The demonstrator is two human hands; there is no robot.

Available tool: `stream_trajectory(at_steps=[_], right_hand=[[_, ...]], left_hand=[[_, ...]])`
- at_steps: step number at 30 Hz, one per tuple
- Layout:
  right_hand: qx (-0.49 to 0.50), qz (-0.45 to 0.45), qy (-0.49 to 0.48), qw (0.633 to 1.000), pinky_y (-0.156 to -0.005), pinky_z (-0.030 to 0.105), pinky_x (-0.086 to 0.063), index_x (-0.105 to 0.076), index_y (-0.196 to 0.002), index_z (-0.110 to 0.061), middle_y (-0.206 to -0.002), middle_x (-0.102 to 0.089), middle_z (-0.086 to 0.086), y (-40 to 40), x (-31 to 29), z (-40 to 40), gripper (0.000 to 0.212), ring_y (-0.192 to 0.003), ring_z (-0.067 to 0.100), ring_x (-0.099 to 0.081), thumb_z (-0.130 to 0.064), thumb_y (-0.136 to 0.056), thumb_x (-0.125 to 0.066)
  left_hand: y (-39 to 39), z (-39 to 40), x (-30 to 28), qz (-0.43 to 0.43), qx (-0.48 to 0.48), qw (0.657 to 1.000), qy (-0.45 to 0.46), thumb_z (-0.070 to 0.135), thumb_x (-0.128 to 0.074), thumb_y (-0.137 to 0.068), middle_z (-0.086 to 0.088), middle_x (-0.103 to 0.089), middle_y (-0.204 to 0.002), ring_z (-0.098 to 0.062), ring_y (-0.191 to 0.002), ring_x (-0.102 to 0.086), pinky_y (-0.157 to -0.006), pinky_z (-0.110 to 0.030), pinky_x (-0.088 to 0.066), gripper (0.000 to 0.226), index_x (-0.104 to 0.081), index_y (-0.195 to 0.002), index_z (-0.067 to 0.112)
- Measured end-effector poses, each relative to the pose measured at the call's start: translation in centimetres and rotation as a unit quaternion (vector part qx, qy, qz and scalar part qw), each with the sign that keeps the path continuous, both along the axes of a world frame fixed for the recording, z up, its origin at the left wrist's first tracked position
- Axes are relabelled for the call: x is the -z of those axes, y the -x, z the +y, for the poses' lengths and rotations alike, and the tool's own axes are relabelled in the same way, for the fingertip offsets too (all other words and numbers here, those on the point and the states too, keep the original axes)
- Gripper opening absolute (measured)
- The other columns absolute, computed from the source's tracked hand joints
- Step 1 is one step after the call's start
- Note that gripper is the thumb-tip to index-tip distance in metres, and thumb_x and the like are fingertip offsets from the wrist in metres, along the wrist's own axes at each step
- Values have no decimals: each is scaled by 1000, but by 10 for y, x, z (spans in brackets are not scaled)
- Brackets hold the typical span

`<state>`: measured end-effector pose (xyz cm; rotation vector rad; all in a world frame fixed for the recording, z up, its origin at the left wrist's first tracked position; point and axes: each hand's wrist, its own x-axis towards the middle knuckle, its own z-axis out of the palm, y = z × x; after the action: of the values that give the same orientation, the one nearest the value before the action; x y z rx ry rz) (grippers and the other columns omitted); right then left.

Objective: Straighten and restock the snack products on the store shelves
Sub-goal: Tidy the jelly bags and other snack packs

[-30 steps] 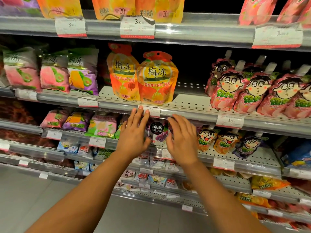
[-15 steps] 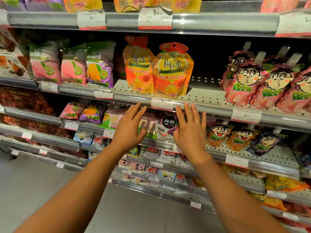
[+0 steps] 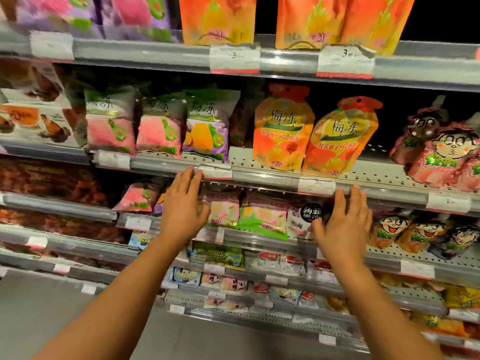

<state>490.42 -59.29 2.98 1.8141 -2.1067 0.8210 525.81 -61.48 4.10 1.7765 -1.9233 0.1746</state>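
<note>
Two orange pouches (image 3: 314, 136) of plum jelly stand upright and side by side, touching, on a perforated grey shelf (image 3: 363, 175) at about chest height, the right one tilted slightly toward its neighbour. To their left, pink and purple bags (image 3: 158, 126) line the same shelf; to the right, pink cartoon-face pouches (image 3: 441, 152) crowd the edge of view. Price tags (image 3: 316, 187) are clipped along the shelf's front rail. Below that rail, a person's left hand (image 3: 183, 211) and right hand (image 3: 342, 224) are raised in front of the next shelf down, both with fingers straight and spread, holding nothing; the left fingertips (image 3: 192, 175) reach up to the rail, the right fingertips (image 3: 353, 190) just under it. Between the hands sit pale green and pink bags (image 3: 259, 216) and a pouch with a round black label (image 3: 310, 211). Lower shelves carry rows of small packets (image 3: 272, 263), blurred. Compared with half a second earlier, the hands are set wider apart, the left one further to the left, and the view has shifted up and leftward, the whole frame smeared by motion.
</note>
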Motion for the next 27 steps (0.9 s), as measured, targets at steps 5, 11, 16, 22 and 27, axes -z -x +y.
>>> stream_trajectory(at_steps=[5,11,16,22,27], right_hand=[[-67,19,46,997,-122,59,-19,-32,-156,-11,-164,-24,17,-53,-9,0,73,-153,35,-17,-24,-91,-64],[-112,66,3,992,-121,59,-22,-27,-159,-15,-167,-19,10,-105,-16,-13,77,-155,31,-14,-27,-91,-62],[-88,85,-13,992,-122,58,-21,-22,-160,-13,-169,-8,11,-123,-1,-17,85,-157,33,0,-28,-90,-68],[-82,113,-28,990,-122,58,-23,-18,-161,-13,-169,-6,12,-120,2,-17,90,-157,33,2,-30,-89,-68],[-95,92,-7,991,-119,59,-28,-24,-160,-12,-168,-13,13,-118,5,-19,82,-156,34,-4,-32,-91,-65]], left_hand=[[-18,-9,15,-11,41,999,-11,30,-63,-88,-9,-11,-169,-34,-155,-13,-114,-60,-33,85,-20,-161,18],[-30,-13,20,-38,59,997,-12,36,-59,-90,-5,0,-170,-31,-156,-5,-117,-56,-29,89,-9,-162,23],[-34,-16,23,-45,67,997,-19,38,-55,-91,-2,10,-170,-27,-157,3,-119,-56,-27,91,1,-162,26],[-37,-17,27,13,106,994,19,31,-55,-90,-1,-1,-171,-25,-157,-2,-120,-52,-26,84,-13,-162,23],[-72,1,57,195,-1,980,49,19,-57,-87,-9,-29,-162,-28,-151,-23,-120,-45,-25,70,-35,-154,14]])
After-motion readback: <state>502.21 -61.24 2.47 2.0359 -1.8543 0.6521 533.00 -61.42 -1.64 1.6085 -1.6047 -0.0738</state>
